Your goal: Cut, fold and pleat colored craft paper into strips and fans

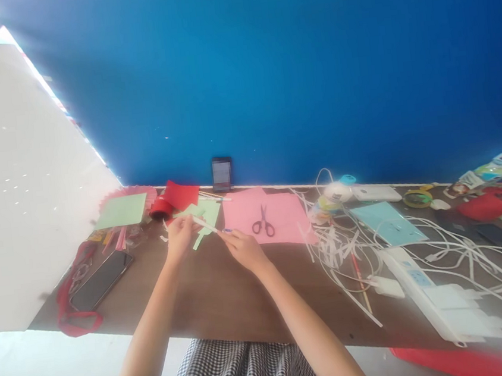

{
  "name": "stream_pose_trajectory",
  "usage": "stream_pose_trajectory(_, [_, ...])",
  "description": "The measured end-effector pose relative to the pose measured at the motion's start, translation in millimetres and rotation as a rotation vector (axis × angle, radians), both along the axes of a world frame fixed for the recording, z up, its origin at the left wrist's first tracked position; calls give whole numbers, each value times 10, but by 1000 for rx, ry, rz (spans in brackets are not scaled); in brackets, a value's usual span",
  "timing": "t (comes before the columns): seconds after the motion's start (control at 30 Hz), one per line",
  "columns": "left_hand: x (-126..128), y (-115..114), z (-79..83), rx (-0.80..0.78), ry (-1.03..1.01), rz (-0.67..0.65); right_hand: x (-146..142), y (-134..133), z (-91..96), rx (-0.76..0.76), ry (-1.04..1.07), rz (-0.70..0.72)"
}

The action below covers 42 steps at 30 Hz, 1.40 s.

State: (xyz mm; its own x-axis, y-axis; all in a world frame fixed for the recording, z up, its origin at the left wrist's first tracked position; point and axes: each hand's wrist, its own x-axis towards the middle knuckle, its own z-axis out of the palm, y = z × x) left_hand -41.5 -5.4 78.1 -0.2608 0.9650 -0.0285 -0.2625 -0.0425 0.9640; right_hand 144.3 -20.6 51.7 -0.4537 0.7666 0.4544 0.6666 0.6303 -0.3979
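Between my hands runs a narrow white strip (pixel 204 223), gripped at both ends; whether it is paper or a thin stick, I cannot tell. My left hand (pixel 181 236) has its fingers pinched on the upper left end. At the lower right end, my right hand (pixel 243 247) is closed with the fingertips together. Pale green paper pieces (pixel 211 210) lie just beyond the hands. A red roll of tape (pixel 160 209) rests by a sheet of red paper (pixel 181 193). To the right, dark-handled scissors (pixel 264 224) lie on pink paper sheets (pixel 284 208).
A small dark-framed device (pixel 222 174) leans on the blue wall. At left are a phone (pixel 102 279), a red strap (pixel 79 322) and a green pad (pixel 121 212). At right, white strips (pixel 335 245), cables, a power strip (pixel 417 293) and a light blue sheet (pixel 389 223) crowd the table.
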Motion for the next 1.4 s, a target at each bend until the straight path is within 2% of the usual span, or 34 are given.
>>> stream_pose_trajectory(0.47, [15,-21,-48,-67,-189,-48,-25,-31,-85,8,-10,-42])
stream_pose_trajectory(0.67, [223,-121,-179,-145,-359,-220,18,-58,-157,47,39,-37])
stream_pose_trajectory(0.83, [380,-173,-287,-150,-362,-265,90,-94,-203,43,-3,-41])
stream_pose_trajectory(1.1, [405,-139,-301,-194,-393,-259,126,-143,-148,79,-43,-23])
stream_pose_trajectory(1.27, [338,-120,-266,-166,-396,-198,135,-162,-95,33,-32,-52])
stream_pose_trajectory(1.4, [265,-99,-249,-157,-379,-183,121,-161,-57,-17,128,-35])
